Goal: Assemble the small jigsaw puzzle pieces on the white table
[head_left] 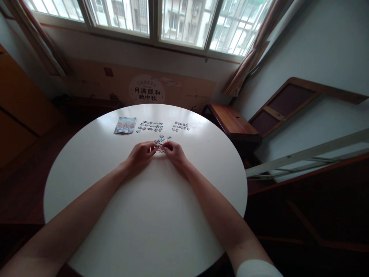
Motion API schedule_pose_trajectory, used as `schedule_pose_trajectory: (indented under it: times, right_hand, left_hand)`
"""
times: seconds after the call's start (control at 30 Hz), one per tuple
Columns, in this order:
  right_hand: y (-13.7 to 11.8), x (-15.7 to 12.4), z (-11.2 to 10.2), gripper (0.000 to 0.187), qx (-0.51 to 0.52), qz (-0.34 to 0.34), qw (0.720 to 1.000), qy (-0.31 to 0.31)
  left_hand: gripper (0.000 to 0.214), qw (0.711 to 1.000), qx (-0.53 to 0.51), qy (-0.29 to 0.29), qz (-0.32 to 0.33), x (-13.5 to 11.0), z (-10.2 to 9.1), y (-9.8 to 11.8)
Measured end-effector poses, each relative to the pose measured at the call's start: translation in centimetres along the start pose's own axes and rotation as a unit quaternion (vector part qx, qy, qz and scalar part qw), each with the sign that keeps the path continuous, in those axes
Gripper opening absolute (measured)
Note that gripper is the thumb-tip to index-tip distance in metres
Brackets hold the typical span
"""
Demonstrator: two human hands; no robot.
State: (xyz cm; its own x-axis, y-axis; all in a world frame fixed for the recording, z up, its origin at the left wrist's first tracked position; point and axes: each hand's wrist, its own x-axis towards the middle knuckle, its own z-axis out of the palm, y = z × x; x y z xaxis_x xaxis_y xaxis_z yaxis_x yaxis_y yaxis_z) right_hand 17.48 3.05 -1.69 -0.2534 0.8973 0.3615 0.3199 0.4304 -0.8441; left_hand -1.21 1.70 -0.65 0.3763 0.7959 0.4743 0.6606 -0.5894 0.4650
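A small heap of loose jigsaw pieces (160, 141) lies on the round white table (155, 215). My left hand (142, 151) is at the heap's left side, thumb and fingers bent into a pinch on a jigsaw piece. From the right, my right hand (175, 152) pinches at a piece among the same heap, its fingertips close to those of the left. The pieces at the fingertips are small and partly hidden. Beyond the heap, sorted pieces lie in rows: one group (150, 126) at the left, a smaller group (181, 126) at the right.
A colourful picture sheet (125, 125) lies flat at the table's far left. Past the far right edge stands a brown wooden stool or bench (233, 121). Barred windows (184, 21) and curtains (248, 57) are behind, above a printed cardboard panel (184, 90).
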Motion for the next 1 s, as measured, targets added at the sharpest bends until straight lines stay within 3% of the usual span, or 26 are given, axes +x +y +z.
schedule_pose_trajectory:
  times: [1.0]
  right_hand:
    - [-0.46, -0.10, -0.12, 0.013, -0.021, 0.004, 1.000, -0.003]
  left_hand:
    - [0.019, 1.000, -0.004, 0.001, -0.003, 0.04, 0.04, -0.05]
